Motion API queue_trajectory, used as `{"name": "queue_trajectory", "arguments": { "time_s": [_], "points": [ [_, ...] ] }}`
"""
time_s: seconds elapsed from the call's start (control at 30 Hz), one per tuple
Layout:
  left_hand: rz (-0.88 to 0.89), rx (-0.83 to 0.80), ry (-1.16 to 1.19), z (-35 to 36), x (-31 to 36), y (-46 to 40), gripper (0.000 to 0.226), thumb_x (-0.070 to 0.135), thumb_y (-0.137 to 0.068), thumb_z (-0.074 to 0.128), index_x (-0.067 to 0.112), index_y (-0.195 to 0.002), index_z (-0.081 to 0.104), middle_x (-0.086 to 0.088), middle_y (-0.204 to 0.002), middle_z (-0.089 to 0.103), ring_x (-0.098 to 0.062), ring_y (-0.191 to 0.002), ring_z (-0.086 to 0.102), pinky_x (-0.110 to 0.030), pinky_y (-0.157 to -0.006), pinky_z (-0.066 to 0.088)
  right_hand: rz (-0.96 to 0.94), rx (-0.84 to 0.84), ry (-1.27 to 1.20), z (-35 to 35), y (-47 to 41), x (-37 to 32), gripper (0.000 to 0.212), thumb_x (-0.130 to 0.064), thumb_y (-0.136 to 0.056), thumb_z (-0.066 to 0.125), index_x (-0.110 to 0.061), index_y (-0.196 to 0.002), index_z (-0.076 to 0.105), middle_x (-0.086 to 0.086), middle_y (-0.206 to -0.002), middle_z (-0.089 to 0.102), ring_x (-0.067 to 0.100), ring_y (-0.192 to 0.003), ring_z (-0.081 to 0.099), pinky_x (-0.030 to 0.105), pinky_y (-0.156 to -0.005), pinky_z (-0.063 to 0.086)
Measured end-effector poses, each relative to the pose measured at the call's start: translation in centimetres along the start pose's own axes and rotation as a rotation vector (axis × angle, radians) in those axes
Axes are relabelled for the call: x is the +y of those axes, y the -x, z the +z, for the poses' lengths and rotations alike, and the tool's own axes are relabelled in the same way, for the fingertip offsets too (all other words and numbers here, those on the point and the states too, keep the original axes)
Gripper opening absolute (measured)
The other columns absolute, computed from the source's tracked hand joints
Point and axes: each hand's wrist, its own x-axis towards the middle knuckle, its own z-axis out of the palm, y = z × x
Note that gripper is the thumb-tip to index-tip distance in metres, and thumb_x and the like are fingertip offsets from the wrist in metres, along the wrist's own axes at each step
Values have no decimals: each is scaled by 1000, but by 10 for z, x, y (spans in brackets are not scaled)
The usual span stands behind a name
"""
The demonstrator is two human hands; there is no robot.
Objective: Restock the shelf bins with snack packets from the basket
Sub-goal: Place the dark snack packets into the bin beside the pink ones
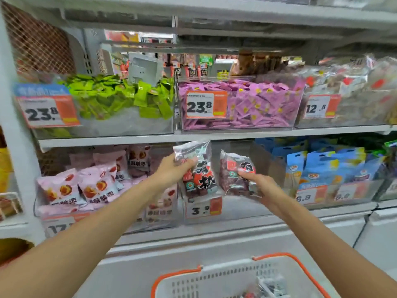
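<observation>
On the lower shelf I saw pink snack bags (86, 188) filling the left bin. Just right of them, my left hand (171, 168) gripped a clear packet (197, 168) of dark red snacks, fingers curled round its edge, above the middle bin (204, 208). My right hand (260, 186) pinched a second packet (234, 175) beside it. The white basket (236, 278) sat near, below.
</observation>
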Motion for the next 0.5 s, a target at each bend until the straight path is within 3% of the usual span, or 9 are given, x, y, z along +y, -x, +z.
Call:
{"name": "queue_trajectory", "arguments": {
  "time_s": [0.07,0.1,0.17,0.27,0.4,0.43,0.5],
  "points": [
    [33,-8,-58,7,-1,-25,32,35,-92,60,18,-118,56,6,-110,57,-12,-103,53,-24,-87,36,17,32,78,-3,-15,-11,34,-32,-77,75,-7,-99,65,9,-112,63,22,-99,60,26,-64,50],
    [60,-21,-101,12,-2,-39,32,32,-92,61,17,-120,57,5,-110,59,-12,-100,54,-22,-86,36,20,48,135,-5,-26,-15,48,-33,-76,77,-3,-110,62,10,-118,60,23,-103,59,31,-74,52],
    [84,-56,-225,20,-12,-63,21,32,-90,64,16,-103,64,2,-95,65,-11,-86,58,-22,-77,41,6,70,253,-7,-45,-19,69,-35,-74,79,1,-127,53,11,-130,53,27,-116,51,36,-95,44],
    [42,-110,-433,32,-23,-92,38,45,-86,63,7,-84,63,-1,-64,55,-18,-64,53,-28,-62,40,-19,74,366,-7,-69,-22,79,-35,-77,76,0,-138,41,12,-140,45,29,-122,45,37,-95,38],
    [-30,-129,-810,42,-31,-119,42,47,-92,54,19,-63,46,1,-62,46,-20,-65,46,-27,-58,35,-23,129,387,-9,-101,-20,82,-33,-78,76,-1,-139,33,13,-135,46,29,-118,46,38,-90,40],
    [-53,-124,-897,43,-35,-126,39,49,-91,54,19,-67,50,2,-67,51,-19,-68,49,-26,-59,37,-20,132,368,-9,-107,-17,80,-32,-78,77,0,-137,33,12,-128,48,27,-111,47,37,-86,41],
    [-76,-94,-1002,39,-39,-133,37,55,-88,55,19,-94,60,1,-87,58,-19,-82,54,-26,-73,44,0,113,328,-10,-116,-10,76,-32,-75,78,0,-132,39,8,-109,51,22,-95,49,33,-78,41]
  ]
}}
